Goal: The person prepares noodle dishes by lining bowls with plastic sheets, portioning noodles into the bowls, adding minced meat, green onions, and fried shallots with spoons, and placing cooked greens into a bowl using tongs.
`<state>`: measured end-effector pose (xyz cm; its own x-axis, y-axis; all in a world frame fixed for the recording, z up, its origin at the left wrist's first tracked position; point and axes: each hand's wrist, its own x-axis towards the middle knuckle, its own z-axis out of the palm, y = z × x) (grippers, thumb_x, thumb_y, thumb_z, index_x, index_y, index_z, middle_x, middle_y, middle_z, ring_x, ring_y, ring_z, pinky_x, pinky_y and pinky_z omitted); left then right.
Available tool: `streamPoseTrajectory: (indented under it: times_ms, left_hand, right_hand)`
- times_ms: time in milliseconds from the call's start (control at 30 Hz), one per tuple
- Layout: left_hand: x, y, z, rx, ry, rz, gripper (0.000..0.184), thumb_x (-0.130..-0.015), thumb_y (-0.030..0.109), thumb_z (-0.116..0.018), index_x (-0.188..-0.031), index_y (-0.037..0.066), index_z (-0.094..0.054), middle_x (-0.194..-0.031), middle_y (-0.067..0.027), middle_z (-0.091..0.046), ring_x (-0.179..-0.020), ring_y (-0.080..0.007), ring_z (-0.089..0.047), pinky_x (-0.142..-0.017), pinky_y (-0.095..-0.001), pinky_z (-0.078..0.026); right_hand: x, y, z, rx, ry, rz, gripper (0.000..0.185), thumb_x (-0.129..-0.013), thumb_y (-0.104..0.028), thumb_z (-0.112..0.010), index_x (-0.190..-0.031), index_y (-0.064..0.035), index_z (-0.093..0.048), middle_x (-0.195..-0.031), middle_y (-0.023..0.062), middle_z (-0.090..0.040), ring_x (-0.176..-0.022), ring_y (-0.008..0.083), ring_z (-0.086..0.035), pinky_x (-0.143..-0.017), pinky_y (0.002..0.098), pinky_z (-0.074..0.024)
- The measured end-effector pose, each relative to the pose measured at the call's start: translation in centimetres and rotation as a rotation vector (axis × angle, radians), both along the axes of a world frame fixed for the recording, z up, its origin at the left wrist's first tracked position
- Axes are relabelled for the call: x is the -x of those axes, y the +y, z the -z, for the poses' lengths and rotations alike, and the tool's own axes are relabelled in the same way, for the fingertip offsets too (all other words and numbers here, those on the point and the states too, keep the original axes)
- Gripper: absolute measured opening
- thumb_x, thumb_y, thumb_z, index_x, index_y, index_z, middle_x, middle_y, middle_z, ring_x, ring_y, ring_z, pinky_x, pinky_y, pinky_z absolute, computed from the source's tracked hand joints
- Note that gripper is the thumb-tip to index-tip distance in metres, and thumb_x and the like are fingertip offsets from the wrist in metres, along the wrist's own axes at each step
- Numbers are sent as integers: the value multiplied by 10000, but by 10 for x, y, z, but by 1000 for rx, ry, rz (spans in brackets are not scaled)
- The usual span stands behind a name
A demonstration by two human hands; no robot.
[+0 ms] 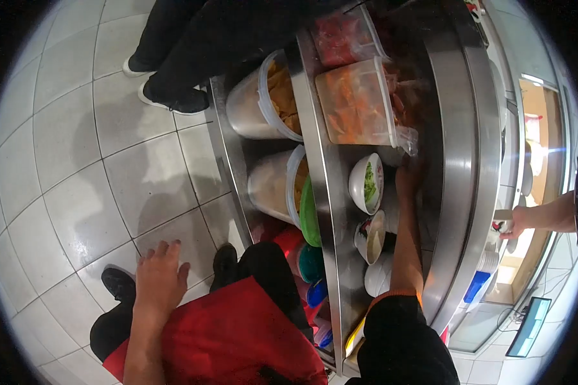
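Note:
My left hand (pixel 160 276) hangs over the tiled floor beside my red apron (pixel 237 337). Its fingers are stretched out and it holds nothing. My right arm reaches into the upper shelf of a steel counter (pixel 318 173), and my right hand (pixel 410 179) is deep in shadow there. Its fingers are not clear. Close to it are a clear plastic bag (pixel 406 140) and a plastic tub (pixel 353 102) of orange pieces. A white bowl (pixel 358 183) with chopped greens stands nearby, next to a rooster-patterned bowl (pixel 366 239).
Large round tubs (pixel 247 106) fill the lower shelf, with green lids and red items beside them. A tub of red packets (pixel 340 38) sits further along. Another person's dark-trousered legs (pixel 192 51) stand close to the counter. Across it, another person's hand (pixel 523 221) holds a small patterned item.

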<state>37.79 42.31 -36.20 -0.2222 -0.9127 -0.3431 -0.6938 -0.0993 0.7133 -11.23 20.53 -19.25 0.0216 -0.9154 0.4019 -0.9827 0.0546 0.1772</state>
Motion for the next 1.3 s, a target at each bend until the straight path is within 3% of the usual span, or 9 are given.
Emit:
streamPoseTrajectory:
  times_ms: [100, 200, 533, 667, 733, 900, 1000, 1267, 1300]
  left_hand:
    - [6, -3, -4, -63, 55, 6, 389, -771, 151, -654, -1117, 16, -539, -1004, -177, -579, -904, -366, -577, -792, -454, -457]
    - [5, 2, -1, -116, 52, 16, 405, -782, 176, -648, -1135, 11, -535, -1013, -181, -580, -918, -366, -578, -810, -458, -457]
    - [-6, -32, 38, -189, -3, 81, 426, -807, 212, -628, -1179, 30, -525, -1075, -206, -581, -972, -378, -574, -843, -454, -461]
    - [-22, -57, 59, -175, -208, 103, 414, -814, 221, -624, -1178, 46, -530, -1075, -192, -586, -973, -371, -580, -838, -459, -467]
    - [-25, -70, 63, -136, -361, 133, 432, -810, 231, -632, -1183, 42, -526, -1071, -191, -586, -972, -371, -581, -838, -459, -467]
    - [4, -89, 65, 11, -392, 179, 475, -805, 239, -641, -1217, 40, -515, -1084, -197, -584, -966, -369, -582, -834, -460, -462]
    - [43, -94, 65, -5, -257, 261, 495, -821, 264, -622, -1244, 41, -496, -1111, -201, -574, -999, -374, -567, -867, -449, -455]
    - [76, -86, 88, -87, -375, 421, 495, -835, 303, -590, -1239, 32, -497, -1192, -229, -542, -1061, -380, -546, -912, -444, -445]
    - [70, -84, 92, -90, -376, 418, 495, -835, 303, -590, -1239, 32, -497, -1192, -229, -542, -1061, -380, -546, -912, -444, -445]
  right_hand:
    - [-2, 13, 13, 157, 9, -15, 444, -905, -156, -525, -1283, 49, -413, -1314, 259, -417, -1224, 385, -394, -1006, 424, -328]
    - [-92, 51, 16, 135, -408, -26, 514, -898, -93, -503, -1359, 40, -318, -1369, 243, -376, -1290, 371, -337, -1068, 405, -259]
    - [-240, 47, 54, -71, -622, -491, 269, -801, 71, -518, -1056, 14, -583, -897, 164, -595, -806, 262, -605, -741, 328, -479]
    - [-258, -8, 113, -6, -539, -413, 235, -802, 8, -524, -1025, 6, -598, -929, 190, -617, -847, 336, -620, -751, 372, -502]
    - [-269, -17, 121, -294, -517, -247, 177, -808, -23, -531, -964, 6, -610, -901, 193, -623, -805, 388, -611, -729, 408, -502]
    - [-244, -16, 140, 309, -988, -653, 134, -800, -27, -551, -918, -6, -611, -840, 184, -608, -754, 382, -611, -674, 426, -494]
    - [-240, -19, 139, 561, -1086, -741, 141, -798, 3, -567, -937, 3, -591, -826, 140, -559, -712, 280, -586, -620, 331, -483]
    - [-242, -26, 122, 276, -1580, -709, 283, -811, 28, -541, -1086, -2, -487, -894, 116, -552, -726, 182, -575, -573, 306, -466]
    - [-240, -24, 122, 154, -1644, -673, 296, -839, -9, -562, -1128, -14, -495, -946, 72, -566, -808, 127, -574, -687, 254, -464]
